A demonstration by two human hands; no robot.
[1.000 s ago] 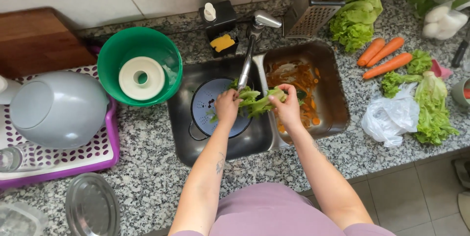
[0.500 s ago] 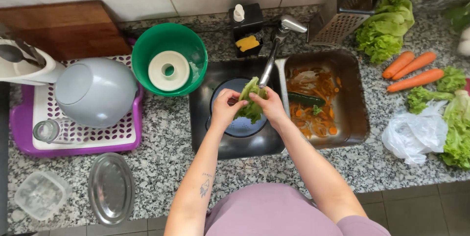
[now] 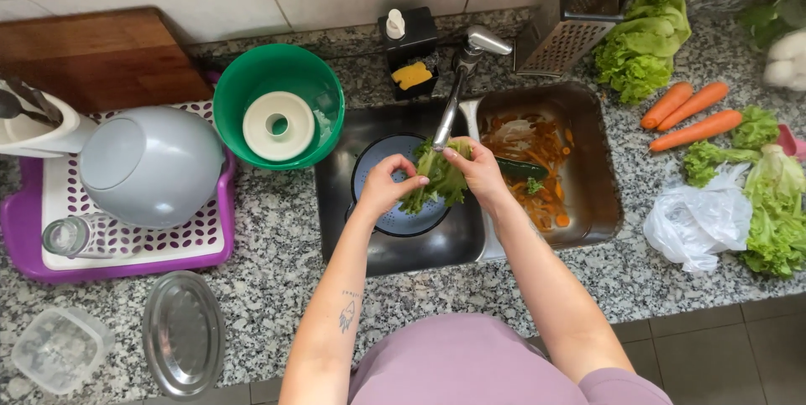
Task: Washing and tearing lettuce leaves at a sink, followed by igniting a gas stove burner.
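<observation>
Lettuce [image 3: 437,180] sits pinched between left hand [image 3: 382,189] and right hand [image 3: 480,172], both grips closed on it beneath the faucet [image 3: 457,94], probably rinsing; colander [image 3: 399,203] below catches drips.

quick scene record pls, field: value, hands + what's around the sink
left hand: grips the lower end of lettuce leaves
right hand: grips the same leaves, under the faucet
below hands: dark colander in the left sink basin
right basin: carrot peelings
left counter: green bowl, grey bowl on a purple rack
right counter: carrots, grater, plastic bag
</observation>
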